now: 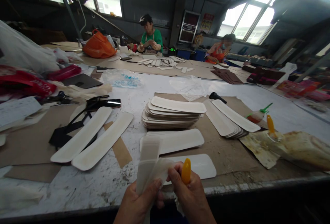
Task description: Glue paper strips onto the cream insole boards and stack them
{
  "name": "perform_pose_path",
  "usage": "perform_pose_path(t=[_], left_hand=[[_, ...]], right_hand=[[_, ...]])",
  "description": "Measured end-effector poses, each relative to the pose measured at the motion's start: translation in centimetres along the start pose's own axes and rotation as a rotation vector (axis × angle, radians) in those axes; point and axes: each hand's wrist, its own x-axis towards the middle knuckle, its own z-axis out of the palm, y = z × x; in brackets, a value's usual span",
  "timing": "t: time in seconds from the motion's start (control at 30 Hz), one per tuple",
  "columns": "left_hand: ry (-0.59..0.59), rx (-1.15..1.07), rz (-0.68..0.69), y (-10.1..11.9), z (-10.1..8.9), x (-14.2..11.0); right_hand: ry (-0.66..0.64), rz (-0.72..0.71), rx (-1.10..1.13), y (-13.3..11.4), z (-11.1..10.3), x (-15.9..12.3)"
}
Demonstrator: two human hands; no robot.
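My left hand (140,200) is closed around a long white strip (148,162), which stands upright and is smeared by motion. A second pale flap fans out from it toward my right hand (189,191). That hand has its fingers curled, with a yellow-handled tool (186,171) in its grip; the tool's working end is hidden. Thumb and forefinger of the right hand are close to the pale flap, and I cannot tell whether they pinch it. Just beyond the hands lie a round-ended white strip (203,165) and a low stack of similar strips (180,141).
Behind is a taller stack of strips (172,114), with a fanned pile (229,119) to its right. Two strips (103,141) lie left, near a phone (113,103). A stained wrapped container (296,146) holds another yellow handle. Two people (154,41) work across the table.
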Motion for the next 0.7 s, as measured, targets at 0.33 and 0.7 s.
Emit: perform_pose_path(t=[0.33, 0.7], left_hand=[[0.201, -0.089, 0.047, -0.7, 0.9, 0.1], [0.087, 0.147, 0.108, -3.2, 1.2, -0.8]], right_hand=[[0.096, -0.222, -0.228, -0.1, 0.2, -0.2], [0.177, 0.269, 0.294, 1.5, 0.1, -1.7]])
